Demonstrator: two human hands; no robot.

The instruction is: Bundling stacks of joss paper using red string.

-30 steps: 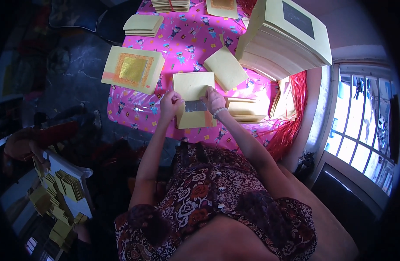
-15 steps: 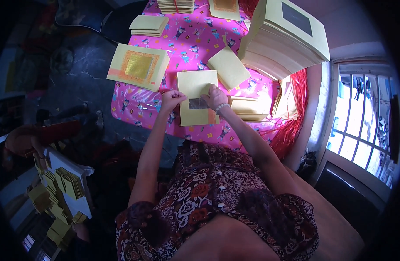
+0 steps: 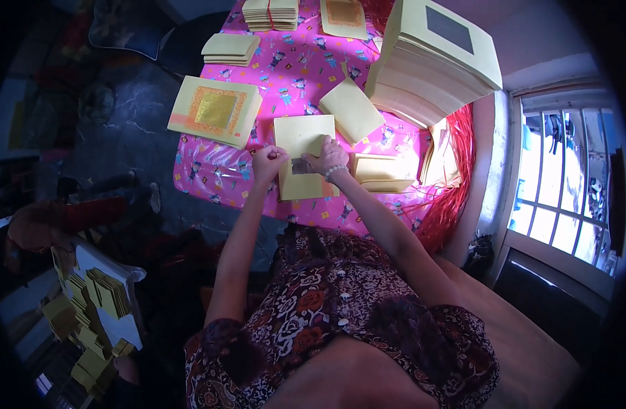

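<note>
A pale yellow paper sheet with a dark rectangular patch lies on the pink patterned tablecloth in front of me. At its left edge, my left hand is closed in a pinch; what sits between the fingertips is too small to make out. My right hand, wearing a light beaded bracelet, rests on the sheet's right side. Its fingers point away from me and its thumb stretches left over the dark patch, which it partly covers. Just beyond that hand lies another plain yellow stack.
A tall yellow paper stack rises at the far right. To the left is a stack with a gold square. Smaller stacks sit farther back. Red plastic strands hang at the right edge. Another person is at lower left, near a paper-laden white table.
My right hand has flattened somewhat, its thumb now reaching farther across the dark patch. My left hand keeps its pinch at the sheet's edge. The whole view has shifted slightly.
</note>
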